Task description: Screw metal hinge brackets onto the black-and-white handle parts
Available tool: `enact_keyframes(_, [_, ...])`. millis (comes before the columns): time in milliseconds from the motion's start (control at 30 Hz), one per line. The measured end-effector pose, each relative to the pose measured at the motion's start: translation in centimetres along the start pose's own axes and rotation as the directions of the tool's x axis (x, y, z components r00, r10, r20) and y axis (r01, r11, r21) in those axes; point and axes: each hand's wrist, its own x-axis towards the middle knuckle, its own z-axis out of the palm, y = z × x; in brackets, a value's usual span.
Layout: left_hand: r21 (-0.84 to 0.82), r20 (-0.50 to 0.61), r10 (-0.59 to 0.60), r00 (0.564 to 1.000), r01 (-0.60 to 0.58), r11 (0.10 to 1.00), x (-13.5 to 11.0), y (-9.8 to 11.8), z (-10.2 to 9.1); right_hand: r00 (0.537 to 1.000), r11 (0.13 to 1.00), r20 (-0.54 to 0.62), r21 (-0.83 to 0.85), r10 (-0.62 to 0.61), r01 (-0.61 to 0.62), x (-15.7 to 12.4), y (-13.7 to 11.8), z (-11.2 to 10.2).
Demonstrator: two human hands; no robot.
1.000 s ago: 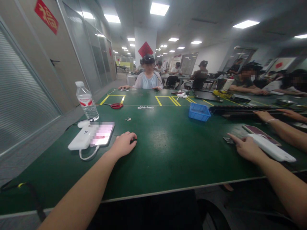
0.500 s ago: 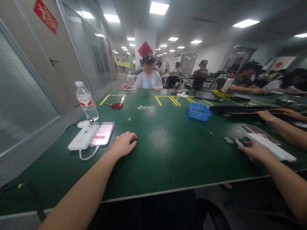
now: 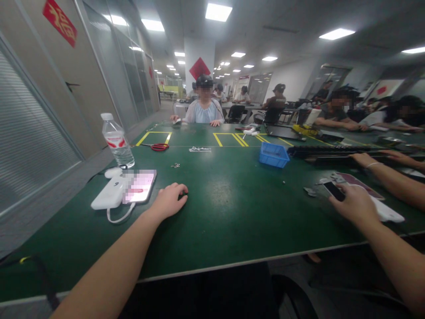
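My left hand (image 3: 171,199) rests on the green table (image 3: 226,230), beside a lit smartphone (image 3: 142,186) on its left. Its fingers curl loosely with the thumb apart, and nothing shows in them. Over at the right, my right hand (image 3: 357,206) grips a small flat rectangular device (image 3: 334,191) with a black face and a pale edge; its exact kind is unclear. Small grey metal-looking pieces (image 3: 310,192) lie just left of that device. Partly hidden behind the hand are a white slab-like case (image 3: 390,212) and a maroon flat panel (image 3: 360,184).
A white power bank (image 3: 108,195) and a water bottle (image 3: 117,141) stand at the left. Farther back are red-handled scissors (image 3: 159,146), small metal rings (image 3: 175,165) and a blue bin (image 3: 274,155). A co-worker's arms (image 3: 392,173) reach in from the right.
My right hand has lifted and turned the device, so its black face now shows. More grey pieces are visible beside it. My left hand has stayed in place.
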Motion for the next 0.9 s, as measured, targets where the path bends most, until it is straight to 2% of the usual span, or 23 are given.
enact_keyframes(200, [-0.003, -0.001, 0.008, 1.000, -0.008, 1.000, 0.1, -0.2, 0.2, 0.995, 0.995, 0.033, -0.033, -0.089, 0.090, -0.3, -0.5, -0.1])
enact_keyframes(500, [-0.001, 0.008, 0.001, 1.000, -0.001, 1.000, 0.1, -0.1, 0.1, 0.966, 0.968, -0.083, -0.085, -0.243, 0.236, -1.0, -2.4, 0.4])
enact_keyframes(700, [-0.007, 0.006, 0.000, 1.000, 0.001, 1.000, 0.0, 0.0, 0.0, 0.940, 0.936, -0.031, -0.101, -0.341, 0.336, -0.8, -2.7, 0.4])
enact_keyframes(800, [-0.002, 0.011, -0.001, 1.000, 0.001, 1.000, 0.0, 0.0, 0.0, 0.939, 0.937, -0.052, -0.100, -0.340, 0.334, -0.8, -2.8, 0.2])
enact_keyframes(900, [0.004, 0.016, -0.003, 1.000, 0.003, 1.000, 0.0, 0.1, -0.1, 0.959, 0.963, -0.084, -0.030, -0.270, 0.268, -0.8, -2.8, 0.2])
